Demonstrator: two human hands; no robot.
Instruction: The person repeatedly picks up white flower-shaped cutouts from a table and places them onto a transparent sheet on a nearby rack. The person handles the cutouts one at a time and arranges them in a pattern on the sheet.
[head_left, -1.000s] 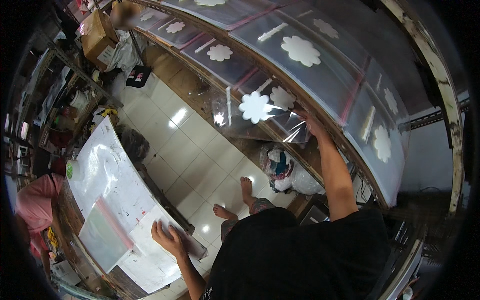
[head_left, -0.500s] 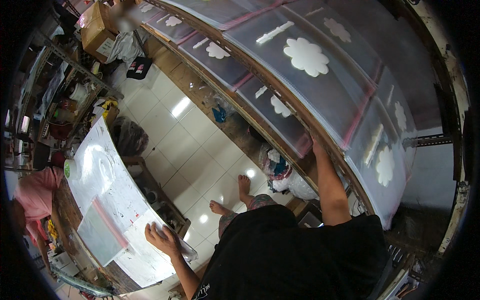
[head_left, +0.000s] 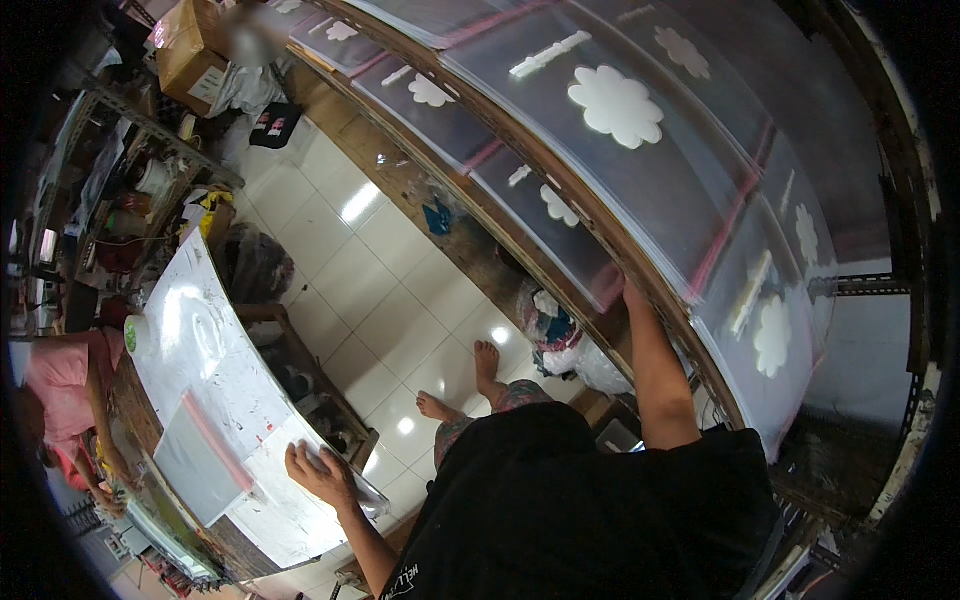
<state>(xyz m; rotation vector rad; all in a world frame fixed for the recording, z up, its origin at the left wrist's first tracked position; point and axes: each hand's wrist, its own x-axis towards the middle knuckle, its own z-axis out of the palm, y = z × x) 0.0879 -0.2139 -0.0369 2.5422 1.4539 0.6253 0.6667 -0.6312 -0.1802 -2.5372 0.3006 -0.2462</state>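
Note:
My left hand (head_left: 322, 474) rests on the near right edge of a white-topped table (head_left: 262, 385), fingers apart and slightly bent. Beside it on the tabletop lies a clear plastic bag (head_left: 197, 462) with a pink strip. On the right, my right arm reaches into a wooden-edged rack (head_left: 655, 262). Only the back part of my right hand (head_left: 632, 297) shows there; its fingers are hidden behind the rack's edge. Near it, on the lower level, is a clear plastic bag (head_left: 545, 232) with a white flower-like print. Larger printed bags (head_left: 640, 170) cover the upper level.
A person in a pink top (head_left: 68, 385) works beyond the table at left. A roll of tape (head_left: 136, 334) stands on the table's far edge. Bundled plastic and cloth (head_left: 560, 335) lie under the rack. A cardboard box (head_left: 190, 62) sits at the far left.
Both my hands stay in about the same places. The person in pink has shifted, and an arm now shows reaching down. The view has tilted slightly.

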